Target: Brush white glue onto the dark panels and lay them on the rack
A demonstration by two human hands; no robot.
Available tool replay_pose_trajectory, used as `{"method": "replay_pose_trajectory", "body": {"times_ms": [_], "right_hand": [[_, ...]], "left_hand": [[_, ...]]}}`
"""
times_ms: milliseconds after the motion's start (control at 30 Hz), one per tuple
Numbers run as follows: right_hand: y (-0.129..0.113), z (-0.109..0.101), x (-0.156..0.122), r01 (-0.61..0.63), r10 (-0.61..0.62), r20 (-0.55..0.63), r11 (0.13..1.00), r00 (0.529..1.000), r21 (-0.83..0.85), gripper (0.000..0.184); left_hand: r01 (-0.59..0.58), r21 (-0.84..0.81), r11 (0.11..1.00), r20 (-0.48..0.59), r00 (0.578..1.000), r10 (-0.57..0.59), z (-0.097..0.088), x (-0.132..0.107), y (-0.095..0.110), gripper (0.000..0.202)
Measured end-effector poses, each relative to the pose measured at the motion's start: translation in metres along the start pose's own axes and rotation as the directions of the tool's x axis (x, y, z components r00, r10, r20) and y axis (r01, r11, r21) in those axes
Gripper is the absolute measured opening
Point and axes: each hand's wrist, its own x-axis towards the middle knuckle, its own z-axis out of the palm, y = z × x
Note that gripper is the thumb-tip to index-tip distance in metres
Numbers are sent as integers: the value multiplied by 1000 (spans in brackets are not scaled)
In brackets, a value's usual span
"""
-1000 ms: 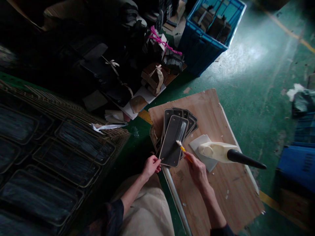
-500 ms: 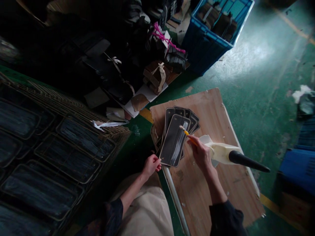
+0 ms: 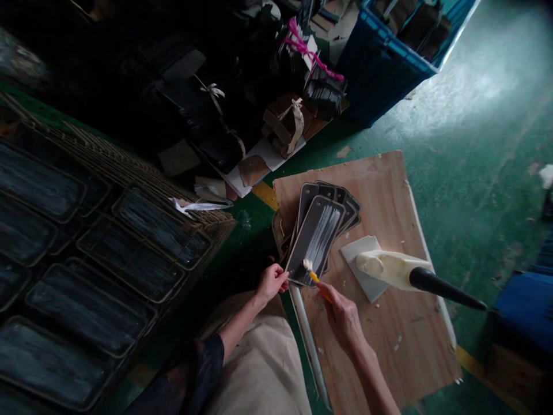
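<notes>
My left hand [image 3: 272, 283] pinches the lower corner of a dark rectangular panel [image 3: 306, 237] with rounded corners. That panel lies on top of a fanned stack of similar panels [image 3: 307, 192]. White streaks of a wet-looking coating run along its middle and right side. My right hand [image 3: 343, 317] is closed around a small brush [image 3: 313, 277] with a yellow handle. Its pale bristles are at the panel's lower end. To the right, a whitish bottle [image 3: 389, 268] with a long black tapered end rests over a white square piece [image 3: 362, 278].
Everything sits on a wooden board [image 3: 389, 346] with a pale rail along its edge. At left, wire racks [image 3: 216, 233] hold several streaked panels. Tied bundles [image 3: 283, 124] lie behind. A blue crate [image 3: 380, 75] stands at the back, another blue container [image 3: 525, 311] at right.
The brush has moved down the panel from its upper right to its lower end. White streaks now cover more of the middle. My left hand keeps the corner. The whole view has shifted slightly.
</notes>
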Motion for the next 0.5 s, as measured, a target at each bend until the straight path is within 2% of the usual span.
{"method": "replay_pose_trajectory", "body": {"times_ms": [67,133,200,267,333,433,500], "right_hand": [[-8,0,-16,-5,1,66,998,998,58,28],[-10,-8,-10,-7,0,68,994,998,107,27],[-5,-22,16,-6,9,-26,993,1000,119,27],[3,-36,57,11,3,-166,997,986,83,26],[11,-47,100,51,-42,-258,998,965,27,27],[20,-53,147,101,-118,-332,993,936,-68,28],[23,-50,160,116,-147,-340,987,929,-110,28]], "left_hand": [[3,4,1000,-5,1000,-3,0,-1,1,28],[4,-1,1000,-5,1000,-4,1,0,1,26],[6,-12,1000,-9,1000,-6,1,1,0,24],[12,-8,1000,-22,1000,-12,2,3,-2,23],[18,12,1000,-33,999,-18,3,4,-2,22],[21,34,999,-36,999,-19,3,4,-1,20],[32,36,999,-45,999,-31,3,4,0,18]]}}
